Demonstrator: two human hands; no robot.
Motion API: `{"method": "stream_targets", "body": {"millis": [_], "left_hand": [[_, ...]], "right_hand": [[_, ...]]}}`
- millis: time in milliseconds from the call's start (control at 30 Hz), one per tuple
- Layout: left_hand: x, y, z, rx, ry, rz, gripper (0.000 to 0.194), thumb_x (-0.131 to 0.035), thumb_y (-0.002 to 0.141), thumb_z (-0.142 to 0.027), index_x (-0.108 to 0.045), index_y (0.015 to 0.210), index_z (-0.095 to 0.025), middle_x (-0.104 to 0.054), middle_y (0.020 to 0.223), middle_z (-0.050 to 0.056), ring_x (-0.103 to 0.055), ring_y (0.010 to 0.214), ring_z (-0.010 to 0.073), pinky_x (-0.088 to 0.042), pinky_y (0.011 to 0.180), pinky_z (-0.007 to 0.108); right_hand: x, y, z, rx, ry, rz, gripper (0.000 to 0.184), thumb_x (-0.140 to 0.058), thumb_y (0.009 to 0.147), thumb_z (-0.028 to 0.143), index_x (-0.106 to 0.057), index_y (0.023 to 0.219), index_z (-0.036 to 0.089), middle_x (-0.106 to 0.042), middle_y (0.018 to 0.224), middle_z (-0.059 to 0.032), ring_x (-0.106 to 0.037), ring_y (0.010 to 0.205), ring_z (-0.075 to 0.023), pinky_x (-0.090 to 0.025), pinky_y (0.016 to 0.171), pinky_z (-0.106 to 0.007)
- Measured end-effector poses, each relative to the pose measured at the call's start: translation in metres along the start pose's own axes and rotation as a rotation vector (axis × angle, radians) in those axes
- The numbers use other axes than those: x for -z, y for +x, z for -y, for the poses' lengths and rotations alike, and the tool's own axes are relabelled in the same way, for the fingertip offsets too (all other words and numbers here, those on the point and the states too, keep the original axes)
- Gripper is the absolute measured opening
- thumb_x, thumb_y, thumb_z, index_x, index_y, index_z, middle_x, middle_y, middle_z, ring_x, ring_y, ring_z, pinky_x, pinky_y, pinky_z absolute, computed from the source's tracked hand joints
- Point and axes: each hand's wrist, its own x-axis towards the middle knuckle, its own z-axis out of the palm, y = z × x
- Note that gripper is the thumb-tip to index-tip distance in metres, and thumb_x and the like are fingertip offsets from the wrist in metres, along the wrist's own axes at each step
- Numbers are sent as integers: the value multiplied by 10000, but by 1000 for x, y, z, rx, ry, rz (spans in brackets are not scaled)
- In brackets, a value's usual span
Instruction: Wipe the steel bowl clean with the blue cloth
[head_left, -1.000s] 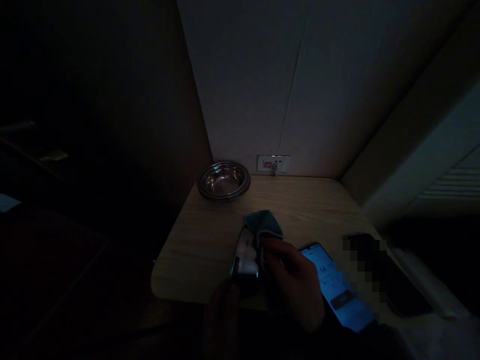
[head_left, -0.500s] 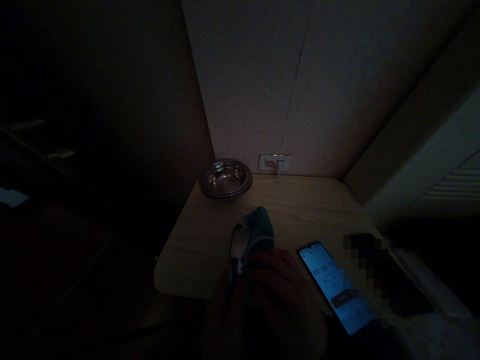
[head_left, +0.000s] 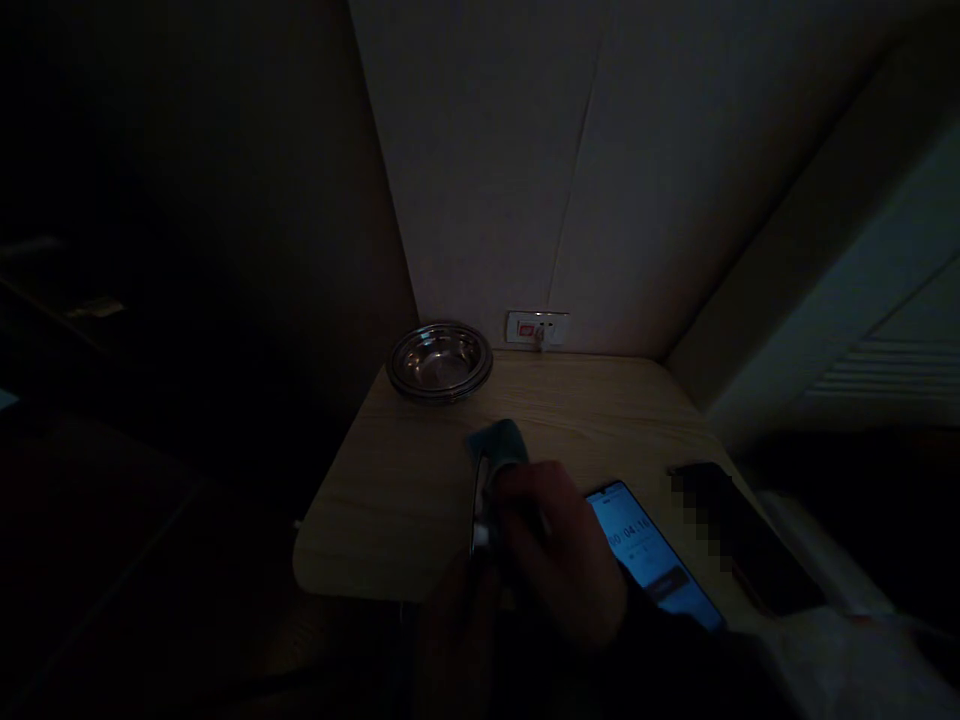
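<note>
The room is very dark. My right hand (head_left: 559, 550) is closed on a teal cloth (head_left: 496, 445) and presses it against a steel plate (head_left: 478, 510) that stands on edge near the front of the wooden table (head_left: 375, 500). My left hand (head_left: 450, 630) is a dim shape below the plate and seems to hold its lower rim; its fingers are hard to make out.
A stack of steel plates (head_left: 439, 362) sits at the table's back left, by a wall socket (head_left: 537, 328). A lit phone (head_left: 649, 560) lies right of my hand, with a dark phone (head_left: 742, 540) beyond it. Darkness hides everything to the left.
My right hand has slid the cloth up over the plate's edge, so less cloth shows above it. The plate has turned more edge-on.
</note>
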Motion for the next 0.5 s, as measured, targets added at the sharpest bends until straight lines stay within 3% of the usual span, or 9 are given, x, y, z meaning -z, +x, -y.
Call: {"method": "stream_targets", "body": {"millis": [67, 200, 333, 433, 500], "left_hand": [[0, 0, -2, -11, -5, -10, 394, -507, 752, -459, -663, 983, -180, -674, 1052, 102, -613, 986, 258, -473, 870, 336], [0, 1, 0, -7, 24, -48, 406, -566, 704, -489, -679, 932, -172, -694, 984, 107, -628, 940, 280, -493, 830, 358], [0, 0, 7, -20, 22, -3, 406, -536, 733, -482, -674, 964, -179, -690, 1000, 96, -627, 947, 270, -491, 839, 359], [-2, -2, 11, 13, 42, -18, 406, -569, 713, -465, -670, 979, -175, -683, 1020, 108, -615, 977, 284, -488, 845, 377], [-4, -3, 12, 30, 54, -30, 395, -568, 711, -463, -676, 961, -177, -676, 1039, 113, -601, 1006, 292, -476, 864, 388]], "right_hand": [[2, 0, 0, 6, 25, 34, 146, -500, 784, 101, -593, 827, 206, -610, 841, -25, -551, 835, -172, -438, 731, -306], [3, 1, 2, -141, 75, 10, 112, -514, 768, 116, -581, 791, 203, -602, 808, -27, -560, 788, -173, -440, 728, -316], [4, 3, 1, -104, 125, 91, 152, -509, 748, 84, -582, 768, 216, -589, 843, -17, -549, 838, -167, -432, 741, -294], [5, 7, -1, -212, 133, 38, 117, -510, 738, 100, -569, 754, 200, -590, 757, -12, -553, 751, -166, -433, 702, -303], [6, 9, -3, -198, 143, 46, 117, -489, 758, 115, -569, 765, 200, -590, 803, -19, -550, 783, -166, -429, 709, -297]]}}
